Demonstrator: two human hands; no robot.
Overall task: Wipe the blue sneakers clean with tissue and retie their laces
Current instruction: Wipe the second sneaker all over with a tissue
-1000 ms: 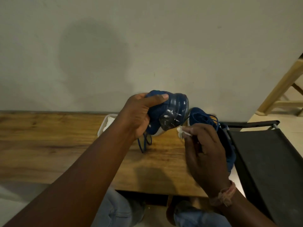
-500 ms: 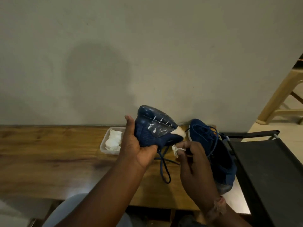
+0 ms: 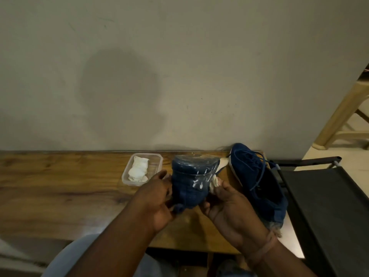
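**Ana:** Head view has you mid-wipe. Your left hand (image 3: 157,198) curls round the heel end of the dark blue fabric sneaker with a glossy sole (image 3: 189,182), holding it up over the brown wooden table (image 3: 60,188), sole turned towards the wall. Your right hand (image 3: 229,204) pinches a small wad of white tissue (image 3: 214,181) against the shoe's right side

**Ben:** How far along would you say you are?

**Ana:** Not far, by my reading. White flecks show on the held shoe's side, so I'd judge its wiping unfinished. The second blue sneaker with loose blue laces (image 3: 257,180) lies on the table just right of your hands, beside the black fabric chair (image 3: 329,206). Its laces trail untied, and I can't tell whether it has been wiped. Retying looks undone on that one; the held shoe's laces are mostly hidden, only a dark end hanging below your left hand

**Ben:** Any spare tissue?

**Ana:** Yes. The clear rectangular plastic tub (image 3: 157,158) sits on the table just left of the held shoe, near the wall. Crumpled white tissue pieces (image 3: 138,168) fill its left half; the right half looks bare. Whether those are fresh or used, I can't tell
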